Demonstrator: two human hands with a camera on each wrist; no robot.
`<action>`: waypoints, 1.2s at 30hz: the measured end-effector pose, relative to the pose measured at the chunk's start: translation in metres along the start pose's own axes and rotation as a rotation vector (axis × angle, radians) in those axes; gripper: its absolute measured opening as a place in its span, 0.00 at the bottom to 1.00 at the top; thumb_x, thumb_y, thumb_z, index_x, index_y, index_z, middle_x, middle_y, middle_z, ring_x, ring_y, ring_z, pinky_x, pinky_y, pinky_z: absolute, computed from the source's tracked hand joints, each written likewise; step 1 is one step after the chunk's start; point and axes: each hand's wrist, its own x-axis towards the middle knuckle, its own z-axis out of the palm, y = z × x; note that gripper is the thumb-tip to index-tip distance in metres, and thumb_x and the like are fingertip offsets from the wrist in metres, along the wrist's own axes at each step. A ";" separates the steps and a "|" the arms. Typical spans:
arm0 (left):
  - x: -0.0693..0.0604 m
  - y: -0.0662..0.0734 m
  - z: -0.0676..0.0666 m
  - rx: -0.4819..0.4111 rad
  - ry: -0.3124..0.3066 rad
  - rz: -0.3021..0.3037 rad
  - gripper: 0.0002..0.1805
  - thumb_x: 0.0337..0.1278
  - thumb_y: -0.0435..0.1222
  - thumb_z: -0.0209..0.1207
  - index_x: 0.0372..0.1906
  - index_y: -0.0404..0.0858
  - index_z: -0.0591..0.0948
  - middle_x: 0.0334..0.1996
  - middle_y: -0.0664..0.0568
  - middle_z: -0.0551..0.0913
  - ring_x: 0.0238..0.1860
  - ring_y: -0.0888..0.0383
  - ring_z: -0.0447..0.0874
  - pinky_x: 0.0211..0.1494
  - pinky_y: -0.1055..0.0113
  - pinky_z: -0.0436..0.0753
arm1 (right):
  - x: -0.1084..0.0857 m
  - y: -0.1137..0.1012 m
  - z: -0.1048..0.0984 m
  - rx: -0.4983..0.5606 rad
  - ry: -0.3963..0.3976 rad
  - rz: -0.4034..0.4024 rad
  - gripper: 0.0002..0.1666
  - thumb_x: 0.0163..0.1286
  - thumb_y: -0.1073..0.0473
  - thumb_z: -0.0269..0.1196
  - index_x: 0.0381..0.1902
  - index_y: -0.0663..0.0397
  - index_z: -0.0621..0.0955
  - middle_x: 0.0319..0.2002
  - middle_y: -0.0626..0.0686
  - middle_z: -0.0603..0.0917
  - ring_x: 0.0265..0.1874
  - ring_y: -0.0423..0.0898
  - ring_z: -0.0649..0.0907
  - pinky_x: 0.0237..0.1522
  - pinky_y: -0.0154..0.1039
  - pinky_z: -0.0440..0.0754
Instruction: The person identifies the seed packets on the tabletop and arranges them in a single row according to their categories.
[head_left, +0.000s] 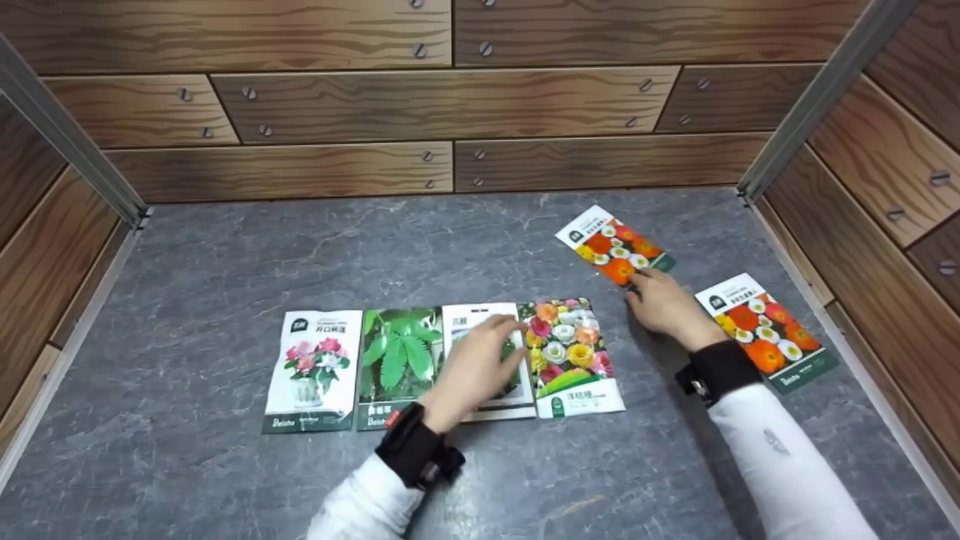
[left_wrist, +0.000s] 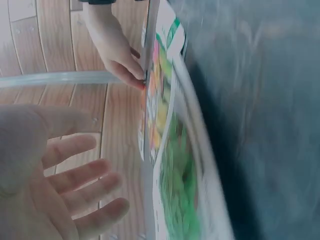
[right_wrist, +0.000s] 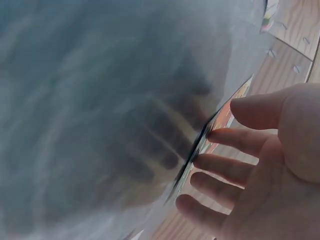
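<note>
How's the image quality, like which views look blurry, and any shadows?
Head view: sharpest, larger print on the pink-flower packet readable, a shadow beside the right sleeve; left wrist view: hazy, the nearest packet blurred, a dark band beside it on the tabletop; right wrist view: hazy too, the tabletop smeared, with dark, finger-like patches, shadow or reflection, I can't tell.

Wood-print panels (head_left: 555,105) on three sides suggest a booth (head_left: 814,97).
</note>
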 end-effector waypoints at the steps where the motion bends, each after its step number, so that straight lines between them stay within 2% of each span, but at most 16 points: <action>1: 0.002 -0.002 -0.002 -0.005 0.008 -0.011 0.22 0.71 0.39 0.63 0.65 0.37 0.81 0.67 0.40 0.82 0.63 0.44 0.86 0.67 0.51 0.87 | 0.002 -0.004 0.001 -0.002 0.013 -0.014 0.30 0.81 0.58 0.51 0.73 0.72 0.71 0.74 0.77 0.68 0.73 0.76 0.70 0.75 0.73 0.68; 7: 0.019 -0.012 -0.013 -0.003 -0.001 -0.074 0.21 0.73 0.38 0.61 0.66 0.36 0.81 0.68 0.37 0.81 0.64 0.39 0.85 0.69 0.45 0.85 | 0.013 -0.043 0.011 0.009 0.069 -0.117 0.27 0.79 0.61 0.54 0.70 0.71 0.75 0.70 0.74 0.74 0.69 0.74 0.75 0.75 0.68 0.72; 12: 0.039 -0.018 -0.014 -0.006 -0.040 -0.115 0.20 0.76 0.35 0.58 0.67 0.34 0.80 0.67 0.38 0.83 0.66 0.39 0.84 0.71 0.45 0.83 | 0.027 -0.071 0.010 0.058 -0.024 -0.153 0.28 0.82 0.58 0.53 0.73 0.66 0.73 0.74 0.73 0.71 0.74 0.72 0.71 0.78 0.68 0.68; 15: 0.051 -0.021 -0.011 -0.003 -0.052 -0.139 0.21 0.77 0.35 0.56 0.68 0.33 0.79 0.67 0.38 0.83 0.68 0.40 0.83 0.73 0.46 0.81 | 0.039 -0.074 0.004 0.131 -0.039 -0.109 0.31 0.83 0.55 0.53 0.76 0.65 0.70 0.78 0.74 0.65 0.79 0.72 0.64 0.82 0.68 0.62; 19: 0.067 -0.022 -0.006 -0.026 -0.067 -0.170 0.22 0.78 0.35 0.54 0.70 0.33 0.78 0.66 0.38 0.84 0.67 0.40 0.83 0.73 0.47 0.81 | 0.055 -0.066 -0.001 0.165 -0.005 -0.020 0.35 0.82 0.54 0.53 0.79 0.68 0.65 0.78 0.76 0.64 0.79 0.74 0.63 0.83 0.67 0.60; 23: 0.081 -0.023 -0.002 -0.064 -0.080 -0.198 0.23 0.80 0.37 0.54 0.73 0.34 0.75 0.67 0.37 0.82 0.68 0.40 0.82 0.74 0.47 0.80 | 0.064 -0.064 -0.001 0.175 -0.019 0.034 0.37 0.81 0.54 0.53 0.79 0.70 0.63 0.76 0.76 0.67 0.77 0.73 0.67 0.82 0.65 0.64; 30: 0.093 -0.027 0.001 -0.038 -0.067 -0.264 0.23 0.81 0.37 0.52 0.74 0.35 0.74 0.66 0.37 0.84 0.63 0.40 0.85 0.69 0.47 0.82 | 0.066 -0.090 0.006 0.182 0.015 0.021 0.34 0.80 0.55 0.54 0.76 0.70 0.68 0.71 0.73 0.75 0.72 0.70 0.74 0.77 0.62 0.73; 33: 0.096 -0.026 0.002 -0.017 -0.062 -0.275 0.23 0.81 0.37 0.52 0.73 0.34 0.75 0.65 0.35 0.84 0.64 0.39 0.85 0.70 0.46 0.81 | 0.066 -0.099 0.006 0.229 0.035 0.051 0.33 0.81 0.54 0.55 0.75 0.68 0.70 0.69 0.72 0.78 0.65 0.68 0.80 0.70 0.60 0.79; 36: 0.098 -0.024 0.001 -0.030 -0.063 -0.268 0.23 0.80 0.36 0.52 0.73 0.34 0.75 0.66 0.34 0.83 0.66 0.38 0.83 0.72 0.46 0.80 | 0.068 -0.101 0.003 0.324 0.064 0.099 0.32 0.81 0.55 0.55 0.74 0.70 0.71 0.67 0.72 0.80 0.57 0.64 0.84 0.64 0.56 0.83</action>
